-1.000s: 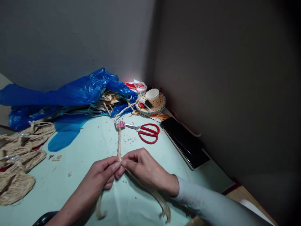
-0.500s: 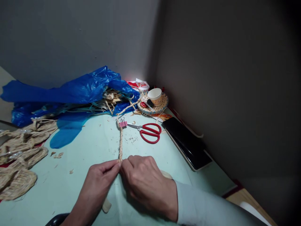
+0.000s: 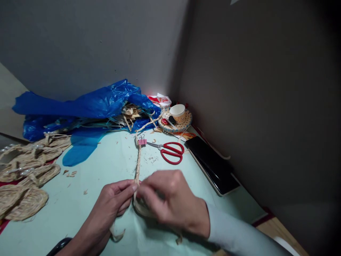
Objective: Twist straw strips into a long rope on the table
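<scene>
A pale braided straw cord (image 3: 138, 161) runs toward me from a pink binder clip (image 3: 142, 142) on the table. My left hand (image 3: 117, 199) pinches the cord's near end between thumb and finger. Close beside it on the right, my right hand (image 3: 170, 199) is closed, its fingertips partly hidden and blurred; a loose straw strand (image 3: 141, 209) curves from the braid down under it. Another strand end (image 3: 117, 235) hangs below my left hand. Red-handled scissors (image 3: 172, 153) lie just right of the clip, their blades pointing at it.
Several woven straw slippers (image 3: 29, 199) lie at the left. A blue plastic bag (image 3: 87, 103) with straw inside sits at the back. A paper cup (image 3: 177, 113) stands on a woven straw disc (image 3: 183, 124). At right lies a black phone-like device (image 3: 211, 163). Straw scraps (image 3: 70, 174) dot the table.
My right hand has lifted slightly and moved right from the braid's end, and a curved strand now shows below it. My left hand stays pinched there. The view has shifted a little.
</scene>
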`<state>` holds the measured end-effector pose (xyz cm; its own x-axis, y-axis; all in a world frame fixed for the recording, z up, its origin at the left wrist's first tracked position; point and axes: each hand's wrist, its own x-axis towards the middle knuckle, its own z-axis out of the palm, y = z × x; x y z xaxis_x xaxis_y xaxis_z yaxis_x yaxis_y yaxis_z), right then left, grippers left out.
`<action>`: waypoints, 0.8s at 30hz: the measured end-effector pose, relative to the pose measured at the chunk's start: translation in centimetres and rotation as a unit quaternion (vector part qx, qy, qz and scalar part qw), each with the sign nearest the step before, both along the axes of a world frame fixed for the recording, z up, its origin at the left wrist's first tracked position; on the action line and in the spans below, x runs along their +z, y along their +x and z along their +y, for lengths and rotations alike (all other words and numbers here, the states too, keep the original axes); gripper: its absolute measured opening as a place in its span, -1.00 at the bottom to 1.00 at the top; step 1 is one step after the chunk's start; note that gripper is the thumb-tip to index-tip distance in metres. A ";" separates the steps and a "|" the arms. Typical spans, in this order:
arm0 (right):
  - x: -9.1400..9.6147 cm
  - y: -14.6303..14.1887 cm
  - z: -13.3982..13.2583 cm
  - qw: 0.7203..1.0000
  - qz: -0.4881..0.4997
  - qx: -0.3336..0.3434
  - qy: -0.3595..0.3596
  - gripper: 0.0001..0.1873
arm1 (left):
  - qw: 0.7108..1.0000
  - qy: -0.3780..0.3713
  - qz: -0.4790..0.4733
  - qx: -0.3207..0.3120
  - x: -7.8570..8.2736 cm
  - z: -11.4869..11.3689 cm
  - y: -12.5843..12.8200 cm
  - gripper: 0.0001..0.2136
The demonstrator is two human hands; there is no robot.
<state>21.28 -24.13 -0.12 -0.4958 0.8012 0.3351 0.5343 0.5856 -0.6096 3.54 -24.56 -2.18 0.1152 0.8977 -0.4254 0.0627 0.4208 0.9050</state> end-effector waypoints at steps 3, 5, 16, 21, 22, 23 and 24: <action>0.1 0.7 1.3 0.975 0.125 -0.063 -0.170 -0.76 | 0.998 -0.031 -0.057 0.018 0.0 0.0 -0.1 -0.73; -0.7 0.4 1.7 0.941 0.178 0.007 -0.289 -0.74 | 0.995 -0.039 -0.086 0.015 -0.2 0.0 -0.2 -0.75; -2.9 -1.4 1.3 0.903 0.204 -0.046 -0.376 -0.82 | 0.997 -0.032 -0.069 0.021 -2.4 -0.3 -0.2 -0.57; -3.5 -1.7 1.4 0.865 0.250 -0.013 -0.434 -0.75 | 0.999 0.030 -0.040 -0.021 -2.5 -0.5 -0.4 -0.60; -3.6 -1.7 1.4 0.864 0.255 -0.009 -0.433 -0.72 | 0.999 0.039 -0.021 -0.031 -2.4 -0.6 -0.5 -0.66; -3.7 -1.7 1.4 0.868 0.256 -0.011 -0.426 -0.72 | 0.997 0.059 0.014 -0.042 -2.3 -0.7 -0.6 -0.72; -3.7 -1.6 1.4 0.875 0.250 -0.019 -0.415 -0.73 | 0.992 0.090 0.065 -0.053 -2.1 -0.8 -0.7 -0.76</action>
